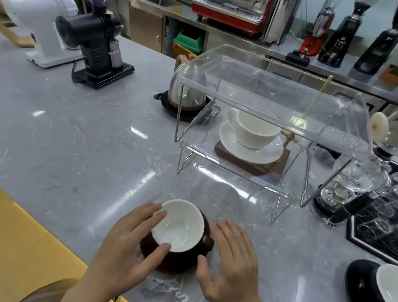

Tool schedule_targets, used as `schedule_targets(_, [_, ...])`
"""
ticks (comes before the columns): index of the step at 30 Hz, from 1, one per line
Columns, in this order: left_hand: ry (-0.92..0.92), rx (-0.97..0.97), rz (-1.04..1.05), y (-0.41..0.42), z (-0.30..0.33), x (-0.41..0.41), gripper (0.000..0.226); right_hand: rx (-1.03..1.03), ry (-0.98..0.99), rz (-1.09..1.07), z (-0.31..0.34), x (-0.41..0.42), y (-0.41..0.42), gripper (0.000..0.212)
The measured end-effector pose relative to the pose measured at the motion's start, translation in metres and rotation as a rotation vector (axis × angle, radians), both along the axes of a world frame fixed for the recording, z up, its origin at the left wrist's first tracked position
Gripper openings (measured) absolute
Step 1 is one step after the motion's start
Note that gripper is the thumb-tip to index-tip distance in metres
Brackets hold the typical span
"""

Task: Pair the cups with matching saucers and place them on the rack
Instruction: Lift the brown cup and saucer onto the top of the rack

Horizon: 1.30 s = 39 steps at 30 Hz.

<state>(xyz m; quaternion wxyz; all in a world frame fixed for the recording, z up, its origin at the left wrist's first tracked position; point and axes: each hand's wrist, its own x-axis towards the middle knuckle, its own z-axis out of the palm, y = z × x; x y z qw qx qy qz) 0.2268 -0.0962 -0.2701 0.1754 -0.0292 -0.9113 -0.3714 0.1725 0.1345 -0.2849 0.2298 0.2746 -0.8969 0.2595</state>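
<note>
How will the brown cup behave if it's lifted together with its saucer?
The brown cup sits tilted on its brown saucer, so it may slide or tip. Both look glossy and ceramic, so probably slippery and breakable. A hand on each side should steady it.

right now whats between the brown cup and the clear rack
Only bare grey counter: in the head view nothing stands between the brown cup under both hands and the clear rack, just reflections on the marble.

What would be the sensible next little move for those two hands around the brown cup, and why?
Probably close both hands under the brown saucer and lift the set. The left hand already touches the brown cup and the right hand sits open beside it, so cup and saucer look paired. The clear rack just beyond holds only a white cup on its saucer, with room beside it.
</note>
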Motion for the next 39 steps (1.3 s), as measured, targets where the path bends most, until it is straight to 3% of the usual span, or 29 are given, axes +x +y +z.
schedule_targets(14, [-0.139, 0.064, 0.083, -0.01, -0.016, -0.004, 0.067, -0.057, -0.247, -0.012, 0.01, -0.009, -0.013, 0.059])
schedule_targets(19, [-0.208, 0.327, 0.17, -0.01, -0.022, -0.008, 0.05, -0.088, -0.36, -0.035, 0.011, -0.01, -0.013, 0.049])
schedule_targets(29, [-0.312, 0.444, 0.233, -0.01, -0.025, -0.009, 0.081, -0.178, -0.64, -0.049, 0.002, -0.01, -0.018, 0.042])
schedule_targets(34, [-0.372, 0.437, 0.248, -0.009, -0.023, -0.009, 0.086, -0.336, -0.79, -0.086, 0.001, -0.01, -0.021, 0.065])
schedule_targets(37, [-0.441, 0.48, 0.266, -0.009, -0.025, -0.009, 0.088, -0.394, -0.853, -0.086, 0.004, -0.009, -0.024, 0.048])
schedule_targets(39, [-0.476, 0.512, 0.276, -0.009, -0.024, -0.009, 0.087, -0.437, -0.906, -0.094, 0.005, -0.01, -0.026, 0.051])
